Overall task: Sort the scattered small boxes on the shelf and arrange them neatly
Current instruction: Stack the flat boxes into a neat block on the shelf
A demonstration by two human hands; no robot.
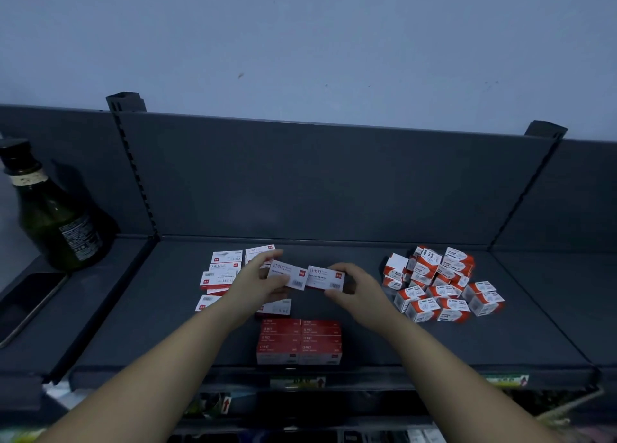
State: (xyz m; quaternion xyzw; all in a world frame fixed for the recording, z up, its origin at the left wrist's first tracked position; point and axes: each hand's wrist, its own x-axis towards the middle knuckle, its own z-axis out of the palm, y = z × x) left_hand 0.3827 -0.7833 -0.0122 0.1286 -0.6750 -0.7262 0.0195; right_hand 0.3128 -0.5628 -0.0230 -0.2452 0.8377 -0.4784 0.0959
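My left hand (258,284) grips a white-and-red staple box (289,274) above the dark grey shelf (367,335). My right hand (359,290) grips a second such box (324,277), and the two boxes meet end to end. Near the front edge stands a neat block of red staple boxes (299,341), two columns wide and stacked. Loose staple boxes (222,272) lie scattered at the left, partly hidden by my left hand. One more box (275,307) lies under my left wrist.
A heap of orange-and-white small cube boxes (440,285) sits at the right of the shelf. A dark green bottle (55,215) stands on the neighbouring shelf at the left, with a black phone (30,304) lying in front of it. Lower shelves show below.
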